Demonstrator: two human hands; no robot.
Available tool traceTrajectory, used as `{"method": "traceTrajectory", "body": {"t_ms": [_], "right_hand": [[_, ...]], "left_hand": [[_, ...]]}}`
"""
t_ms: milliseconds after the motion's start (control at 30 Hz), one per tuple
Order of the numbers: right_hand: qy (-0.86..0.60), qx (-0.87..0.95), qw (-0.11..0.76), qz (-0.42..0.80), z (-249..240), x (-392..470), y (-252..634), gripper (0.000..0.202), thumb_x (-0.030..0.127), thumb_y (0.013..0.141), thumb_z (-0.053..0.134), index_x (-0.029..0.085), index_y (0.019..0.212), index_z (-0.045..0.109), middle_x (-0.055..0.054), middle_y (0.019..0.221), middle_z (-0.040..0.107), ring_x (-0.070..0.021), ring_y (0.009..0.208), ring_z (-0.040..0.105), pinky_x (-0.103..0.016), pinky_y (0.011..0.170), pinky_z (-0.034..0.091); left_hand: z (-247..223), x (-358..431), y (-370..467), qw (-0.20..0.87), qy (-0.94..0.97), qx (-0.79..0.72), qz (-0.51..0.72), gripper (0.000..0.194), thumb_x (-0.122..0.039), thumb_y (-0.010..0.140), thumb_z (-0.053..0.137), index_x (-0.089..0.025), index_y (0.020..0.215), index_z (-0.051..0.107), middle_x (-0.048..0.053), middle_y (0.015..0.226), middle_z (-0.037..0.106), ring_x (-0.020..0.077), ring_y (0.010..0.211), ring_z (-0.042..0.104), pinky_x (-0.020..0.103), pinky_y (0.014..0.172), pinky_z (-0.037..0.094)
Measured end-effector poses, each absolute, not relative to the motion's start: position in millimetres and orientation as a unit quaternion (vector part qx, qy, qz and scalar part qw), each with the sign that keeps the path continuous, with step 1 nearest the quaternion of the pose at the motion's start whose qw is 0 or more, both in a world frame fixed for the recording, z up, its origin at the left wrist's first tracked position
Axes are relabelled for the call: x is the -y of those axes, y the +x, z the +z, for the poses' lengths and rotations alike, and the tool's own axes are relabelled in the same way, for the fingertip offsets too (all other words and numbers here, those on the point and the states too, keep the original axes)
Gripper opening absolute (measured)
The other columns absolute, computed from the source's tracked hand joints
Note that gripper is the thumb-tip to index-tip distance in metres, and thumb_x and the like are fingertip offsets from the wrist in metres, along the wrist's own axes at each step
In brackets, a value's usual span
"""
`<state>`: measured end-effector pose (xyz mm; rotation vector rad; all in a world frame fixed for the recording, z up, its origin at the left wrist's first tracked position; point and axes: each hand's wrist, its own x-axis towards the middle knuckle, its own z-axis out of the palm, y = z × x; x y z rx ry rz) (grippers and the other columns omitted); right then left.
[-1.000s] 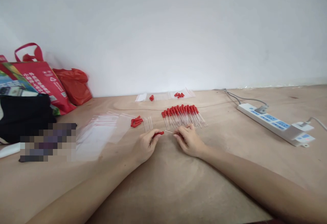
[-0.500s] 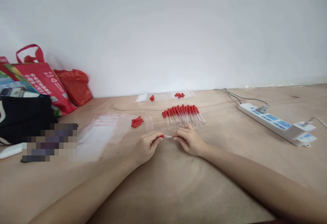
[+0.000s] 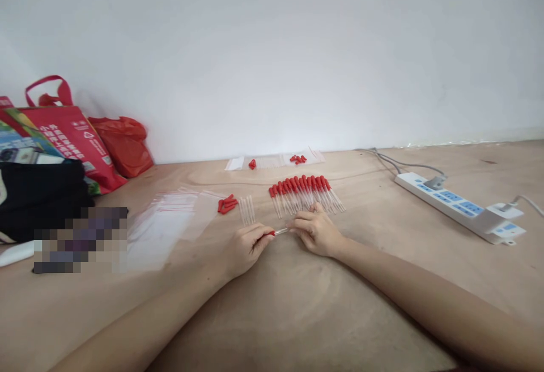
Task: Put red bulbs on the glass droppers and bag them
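My left hand pinches a red rubber bulb, mostly hidden by the fingers. From the bulb a thin clear dropper tube runs to my right hand, whose fingertips close on its other end. The tube slants slightly up to the right, just above the table. Beyond my right hand lies a row of droppers, red bulbs pointing away. Several loose clear tubes lie past my left hand, with loose red bulbs to their left.
Clear zip bags lie flat on the left. Against the wall is a bag with more bulbs and tubes. A white power strip with cables sits right. A red shopping bag and black bag stand left.
My left hand has lowered slightly with the bulb, so the tube now tilts up toward the right instead of lying nearly level. My right hand has barely moved.
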<state>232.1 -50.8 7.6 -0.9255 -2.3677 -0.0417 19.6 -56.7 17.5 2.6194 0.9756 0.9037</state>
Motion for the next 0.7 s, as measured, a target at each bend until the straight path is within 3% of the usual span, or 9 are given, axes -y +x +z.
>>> {"method": "traceTrajectory", "body": {"t_ms": [700], "right_hand": [[-0.365,0.884,0.288,0.057,3.1,59.5,216.8,0.021,0.018,0.083,0.038,0.017,0.076,0.057,-0.001,0.067,0.06,-0.011,0.059,0.048,-0.027,0.065,0.022]], "left_hand": [[20.1,58.6,21.9,0.08,0.913,-0.293,0.271,0.02,-0.021,0.086,0.037,-0.015,0.082,0.056,0.004,0.073,0.059,0.0129,0.066,0.054,0.022,0.061,0.044]]}}
